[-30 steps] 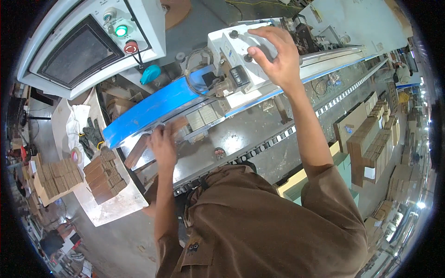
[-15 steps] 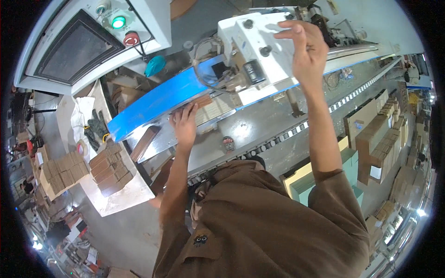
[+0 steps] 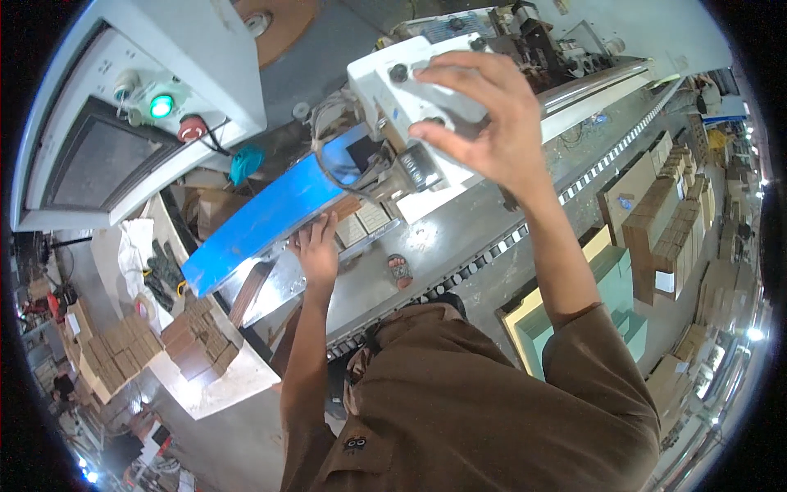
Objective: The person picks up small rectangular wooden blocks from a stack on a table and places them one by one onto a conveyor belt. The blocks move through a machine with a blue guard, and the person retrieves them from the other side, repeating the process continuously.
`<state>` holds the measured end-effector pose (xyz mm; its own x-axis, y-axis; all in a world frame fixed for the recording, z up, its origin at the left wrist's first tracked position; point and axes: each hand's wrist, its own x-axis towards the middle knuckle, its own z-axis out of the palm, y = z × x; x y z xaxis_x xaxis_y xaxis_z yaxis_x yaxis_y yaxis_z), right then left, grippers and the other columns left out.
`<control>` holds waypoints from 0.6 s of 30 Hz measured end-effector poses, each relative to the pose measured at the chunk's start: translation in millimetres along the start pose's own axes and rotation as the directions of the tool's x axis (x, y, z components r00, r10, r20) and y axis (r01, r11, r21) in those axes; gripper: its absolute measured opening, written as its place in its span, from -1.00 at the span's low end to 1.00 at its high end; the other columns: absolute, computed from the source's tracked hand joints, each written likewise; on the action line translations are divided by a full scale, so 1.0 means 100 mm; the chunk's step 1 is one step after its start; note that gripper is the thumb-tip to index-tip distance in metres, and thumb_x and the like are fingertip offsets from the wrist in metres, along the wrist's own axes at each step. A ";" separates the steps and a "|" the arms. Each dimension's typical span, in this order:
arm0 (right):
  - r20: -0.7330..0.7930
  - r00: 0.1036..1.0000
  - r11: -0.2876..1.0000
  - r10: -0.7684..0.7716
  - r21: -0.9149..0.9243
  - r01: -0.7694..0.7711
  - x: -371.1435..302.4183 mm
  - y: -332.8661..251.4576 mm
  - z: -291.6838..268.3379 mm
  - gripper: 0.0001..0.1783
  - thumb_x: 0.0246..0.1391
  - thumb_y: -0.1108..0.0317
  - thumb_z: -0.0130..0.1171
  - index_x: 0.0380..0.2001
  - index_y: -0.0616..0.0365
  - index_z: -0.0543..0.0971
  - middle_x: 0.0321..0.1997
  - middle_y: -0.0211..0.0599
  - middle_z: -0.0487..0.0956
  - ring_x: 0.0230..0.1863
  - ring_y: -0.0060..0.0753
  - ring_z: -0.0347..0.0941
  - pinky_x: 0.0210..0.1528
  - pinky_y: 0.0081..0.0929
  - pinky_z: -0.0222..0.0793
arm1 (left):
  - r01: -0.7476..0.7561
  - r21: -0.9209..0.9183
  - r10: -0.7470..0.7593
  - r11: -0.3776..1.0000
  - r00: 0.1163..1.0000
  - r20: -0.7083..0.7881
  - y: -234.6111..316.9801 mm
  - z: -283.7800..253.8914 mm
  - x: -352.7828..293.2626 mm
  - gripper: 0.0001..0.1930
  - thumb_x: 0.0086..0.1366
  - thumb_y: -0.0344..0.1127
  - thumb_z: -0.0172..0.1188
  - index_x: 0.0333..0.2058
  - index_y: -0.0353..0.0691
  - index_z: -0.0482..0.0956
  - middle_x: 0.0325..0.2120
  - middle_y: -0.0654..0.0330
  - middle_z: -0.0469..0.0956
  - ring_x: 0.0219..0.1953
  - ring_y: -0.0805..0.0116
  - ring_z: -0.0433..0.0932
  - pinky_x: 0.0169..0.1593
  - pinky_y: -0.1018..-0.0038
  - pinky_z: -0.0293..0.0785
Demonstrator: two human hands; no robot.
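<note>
My left hand [image 3: 316, 252] rests its outstretched fingers at the edge of the machine's long blue guard [image 3: 275, 217]. Just past its fingertips lies a short brown wood-like strip [image 3: 346, 207], partly under the guard. Over the machine's white housing [image 3: 385, 82] is my right hand [image 3: 492, 123], its thumb and fingers spread with nothing between them. The thumb tip is near a black knob [image 3: 433, 123], partly covered by the hand; another black knob [image 3: 399, 73] sits near the fingertips. A small counter display [image 3: 420, 167] is below the thumb.
At the left stands a control cabinet [image 3: 205, 57] with a lit green button [image 3: 161, 107] and a red knob [image 3: 193, 128]. Stacked brown blocks [image 3: 199, 340] sit on a white table [image 3: 205, 398]. A track [image 3: 492, 250] runs along the machine's near side; stacked panels [image 3: 656, 238] stand right.
The view has shifted, with the machine head further left. My right hand has come closer to the front knob and its thumb has spread from the fingers. My left hand stays by the guard.
</note>
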<state>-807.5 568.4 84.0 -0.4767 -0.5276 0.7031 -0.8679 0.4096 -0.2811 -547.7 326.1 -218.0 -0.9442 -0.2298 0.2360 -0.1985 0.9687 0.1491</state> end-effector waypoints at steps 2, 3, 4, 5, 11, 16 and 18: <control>0.028 1.000 1.000 0.011 -0.016 -0.010 0.02 -0.04 -0.04 -0.49 -0.15 -0.05 0.66 -0.11 -0.13 0.82 0.00 -0.40 0.72 -0.02 -0.17 0.63 0.05 -0.25 0.55 | 0.003 -0.005 -0.003 1.000 0.999 0.036 0.07 -0.01 0.04 -0.39 0.23 -0.47 0.21 0.24 0.23 0.67 0.20 0.53 0.57 0.22 0.31 0.45 0.40 -0.05 0.15; 0.032 0.999 1.000 0.024 -0.005 -0.024 0.02 -0.05 -0.05 -0.50 -0.15 -0.06 0.66 -0.12 -0.13 0.82 -0.01 -0.42 0.72 -0.01 -0.18 0.63 0.05 -0.25 0.55 | -0.013 -0.011 0.013 1.000 1.000 0.005 0.13 -0.01 0.07 -0.38 0.23 -0.47 0.20 0.25 0.24 0.66 0.19 0.52 0.57 0.23 0.31 0.44 0.39 -0.04 0.16; 0.042 0.999 0.999 0.032 0.004 -0.032 0.01 -0.04 -0.05 -0.51 -0.14 -0.07 0.65 -0.13 -0.14 0.82 -0.01 -0.44 0.72 -0.01 -0.20 0.63 0.05 -0.26 0.55 | -0.034 -0.023 0.034 0.999 0.999 0.002 0.19 -0.02 0.10 -0.40 0.23 -0.47 0.19 0.24 0.21 0.67 0.18 0.50 0.59 0.21 0.32 0.46 0.36 -0.01 0.20; 0.050 0.998 0.999 0.048 0.006 -0.049 0.02 -0.06 -0.05 -0.51 -0.14 -0.07 0.65 -0.13 -0.14 0.83 -0.01 -0.45 0.72 -0.01 -0.21 0.63 0.05 -0.27 0.56 | -0.050 -0.031 0.050 0.998 0.999 -0.003 0.23 -0.04 0.14 -0.42 0.24 -0.46 0.19 0.22 0.18 0.68 0.17 0.48 0.60 0.18 0.32 0.48 0.33 0.02 0.24; 0.034 0.996 0.996 0.079 0.025 -0.080 0.03 -0.10 -0.05 -0.56 -0.12 -0.08 0.64 -0.22 -0.09 0.83 -0.11 -0.46 0.76 -0.03 -0.25 0.64 0.06 -0.30 0.57 | -0.068 -0.165 0.039 0.984 0.985 -0.169 0.54 0.22 0.37 -0.53 0.18 -0.49 0.23 0.06 0.04 0.75 0.05 0.39 0.67 0.08 0.21 0.51 0.24 0.06 0.28; -0.034 0.991 0.986 0.132 0.104 -0.128 -0.08 0.06 -0.02 -0.58 -0.12 -0.02 0.65 -0.30 0.00 0.79 -0.22 -0.36 0.78 -0.13 -0.12 0.66 0.00 -0.17 0.51 | 0.078 0.039 -0.079 0.996 0.997 0.007 0.69 0.39 0.49 -0.71 0.32 -0.13 0.28 -0.05 -0.06 0.74 -0.02 0.19 0.66 0.05 0.05 0.52 0.20 -0.02 0.30; -0.125 0.983 0.983 0.134 0.141 -0.116 0.05 -0.04 0.17 -0.58 -0.08 -0.06 0.60 -0.28 -0.02 0.77 -0.21 -0.31 0.74 -0.04 -0.06 0.63 0.10 -0.07 0.45 | 0.122 0.025 -0.099 0.992 0.897 -0.430 0.23 1.31 0.24 -0.69 0.37 -0.04 0.27 -0.15 -0.16 0.72 -0.07 0.01 0.66 0.07 -0.11 0.52 0.19 -0.15 0.30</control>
<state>-808.9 551.4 77.2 -0.5676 -0.3709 0.7350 -0.8176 0.3589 -0.4502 -608.9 354.9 -334.5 -0.7147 -0.3427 0.6097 -0.3183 0.9356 0.1529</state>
